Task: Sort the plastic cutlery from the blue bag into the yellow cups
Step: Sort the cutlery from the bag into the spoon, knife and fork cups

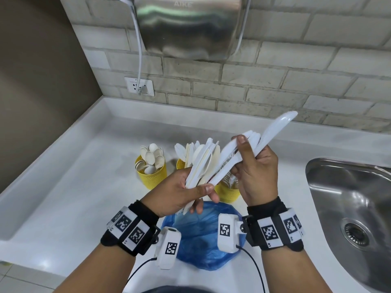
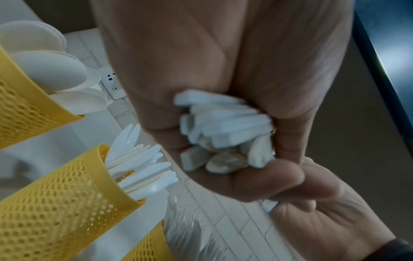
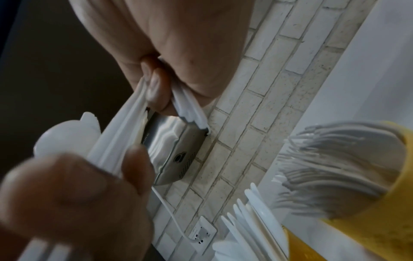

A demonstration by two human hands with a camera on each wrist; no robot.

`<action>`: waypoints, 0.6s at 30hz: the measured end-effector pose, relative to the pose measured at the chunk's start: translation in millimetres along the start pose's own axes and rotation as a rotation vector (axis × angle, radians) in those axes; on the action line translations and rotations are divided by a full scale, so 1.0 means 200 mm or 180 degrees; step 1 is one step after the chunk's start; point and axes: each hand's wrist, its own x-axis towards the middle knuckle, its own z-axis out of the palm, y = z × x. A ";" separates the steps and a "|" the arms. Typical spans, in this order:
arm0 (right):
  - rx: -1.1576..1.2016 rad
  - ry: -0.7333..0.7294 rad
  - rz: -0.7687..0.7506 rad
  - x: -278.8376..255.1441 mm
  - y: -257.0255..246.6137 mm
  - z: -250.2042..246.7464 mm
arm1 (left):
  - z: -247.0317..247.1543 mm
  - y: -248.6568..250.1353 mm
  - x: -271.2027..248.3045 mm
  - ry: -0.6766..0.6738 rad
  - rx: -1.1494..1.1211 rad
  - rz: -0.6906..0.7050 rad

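Observation:
My left hand [image 1: 190,187] grips a fanned bundle of white plastic cutlery [image 1: 201,163] by the handles; the handle ends [image 2: 223,134] show in its fist. My right hand [image 1: 247,157] pinches a few white pieces [image 1: 264,138] pulled out of that bundle, their tips pointing up and right. Both hands are raised above the blue bag [image 1: 201,237], which lies crumpled on the counter. Behind the hands stand three yellow mesh cups: one holds spoons [image 1: 152,174], one knives [image 1: 181,163], one forks [image 1: 227,193].
A steel sink [image 1: 349,208] lies to the right in the white counter [image 1: 74,187]. On the brick wall behind hangs a steel hand dryer [image 1: 186,26], its cord running to a socket [image 1: 139,86]. A raised ledge runs along the counter's left and back.

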 end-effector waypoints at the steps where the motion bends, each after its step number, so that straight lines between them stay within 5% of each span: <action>1: 0.0025 -0.0024 0.0002 0.00 0.00 -0.01 | 0.00 0.00 0.00 -0.0007 0.0021 0.0007; 7: -0.0228 -0.0570 0.0119 -0.02 0.01 0.00 | 0.00 0.00 0.01 -0.0008 0.0186 0.0014; 11: 0.0067 0.0134 -0.0089 0.01 0.02 0.02 | 0.01 0.00 0.00 -0.0011 0.0253 0.0026; 18: 0.1750 0.1648 0.0071 0.14 -0.11 -0.09 | 0.00 0.00 0.00 0.0067 -0.0009 0.0054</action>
